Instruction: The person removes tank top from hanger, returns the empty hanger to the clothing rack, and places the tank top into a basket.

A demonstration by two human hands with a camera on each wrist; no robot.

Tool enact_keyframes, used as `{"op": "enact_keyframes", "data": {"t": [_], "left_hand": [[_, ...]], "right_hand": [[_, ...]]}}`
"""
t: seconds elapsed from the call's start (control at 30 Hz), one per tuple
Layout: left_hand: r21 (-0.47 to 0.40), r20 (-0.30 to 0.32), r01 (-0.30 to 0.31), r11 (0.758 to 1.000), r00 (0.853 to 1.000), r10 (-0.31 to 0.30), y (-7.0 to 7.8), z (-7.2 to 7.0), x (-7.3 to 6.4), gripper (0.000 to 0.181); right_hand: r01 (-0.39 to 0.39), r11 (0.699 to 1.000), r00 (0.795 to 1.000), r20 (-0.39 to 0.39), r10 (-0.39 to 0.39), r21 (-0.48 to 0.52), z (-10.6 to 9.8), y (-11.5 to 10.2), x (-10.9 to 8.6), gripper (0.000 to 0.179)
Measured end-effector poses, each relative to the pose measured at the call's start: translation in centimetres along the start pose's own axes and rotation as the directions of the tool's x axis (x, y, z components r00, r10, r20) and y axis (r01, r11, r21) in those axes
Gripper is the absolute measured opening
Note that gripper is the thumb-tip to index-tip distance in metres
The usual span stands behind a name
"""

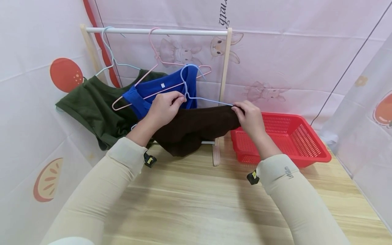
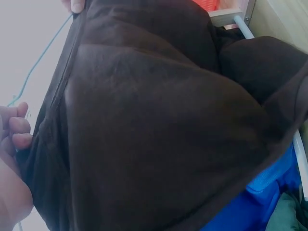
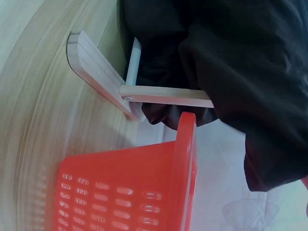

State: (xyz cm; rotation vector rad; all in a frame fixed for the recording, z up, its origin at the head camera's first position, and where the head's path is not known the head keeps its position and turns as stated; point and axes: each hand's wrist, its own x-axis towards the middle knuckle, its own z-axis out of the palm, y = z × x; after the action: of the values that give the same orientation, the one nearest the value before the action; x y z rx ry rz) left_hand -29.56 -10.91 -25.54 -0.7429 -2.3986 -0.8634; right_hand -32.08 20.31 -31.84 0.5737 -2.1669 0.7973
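Observation:
A dark brown garment hangs from a light blue wire hanger in front of the rack. My left hand pinches this hanger at the base of its hook, and in the left wrist view its fingers are curled beside the garment's edge. At the other end my right hand pinches the garment's top edge together with the hanger's end. The brown cloth covers most of the left wrist view. How the hanger's left side lies is hidden behind my left hand and the cloth.
Behind stands a clothes rack with a white rail and wooden posts. A dark green top on a pale blue hanger and a blue top on a pink hanger hang there. At right, a red perforated basket sits on the wooden table.

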Motion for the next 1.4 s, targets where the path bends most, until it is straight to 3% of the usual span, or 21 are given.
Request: {"op": "enact_keyframes", "data": {"t": [0.43, 0.63, 0.73, 0.97, 1.1, 1.27, 1.4], "left_hand": [[-0.013, -0.024, -0.01, 1.0, 1.0, 0.01, 0.2, -0.4, 0.0, 0.024], [-0.035, -0.049, -0.015, 0.999, 0.999, 0.013, 0.1, -0.2, 0.0, 0.024], [-0.062, -0.063, -0.013, 0.998, 0.998, 0.009, 0.1, -0.1, 0.0, 0.024], [-0.083, -0.08, 0.004, 0.997, 0.997, -0.011, 0.1, 0.2, 0.0, 0.024], [-0.077, -0.093, 0.008, 0.997, 0.996, -0.015, 0.2, 0.3, -0.1, 0.024], [-0.077, -0.111, 0.006, 0.997, 0.994, -0.015, 0.3, 0.4, -0.1, 0.025], [-0.081, -0.131, -0.003, 0.997, 0.991, -0.007, 0.2, 0.5, -0.1, 0.024]], "right_hand": [[-0.133, 0.99, 0.987, -0.088, 0.137, 0.053, -0.2, 0.4, -0.3, 0.019], [-0.195, 0.975, 0.969, -0.135, 0.209, 0.106, 0.0, 0.5, -0.3, 0.018], [-0.246, 0.954, 0.95, -0.152, 0.272, 0.168, 0.1, 0.4, -0.4, 0.02], [-0.35, 0.862, 0.889, -0.161, 0.429, 0.367, 0.2, 0.2, -0.5, 0.023], [-0.395, 0.797, 0.842, -0.166, 0.513, 0.458, 0.4, 0.0, -0.4, 0.025], [-0.438, 0.692, 0.767, -0.164, 0.621, 0.573, 0.6, -0.4, -0.4, 0.028], [-0.451, 0.581, 0.71, -0.123, 0.694, 0.678, 0.9, -0.7, -0.4, 0.028]]}}
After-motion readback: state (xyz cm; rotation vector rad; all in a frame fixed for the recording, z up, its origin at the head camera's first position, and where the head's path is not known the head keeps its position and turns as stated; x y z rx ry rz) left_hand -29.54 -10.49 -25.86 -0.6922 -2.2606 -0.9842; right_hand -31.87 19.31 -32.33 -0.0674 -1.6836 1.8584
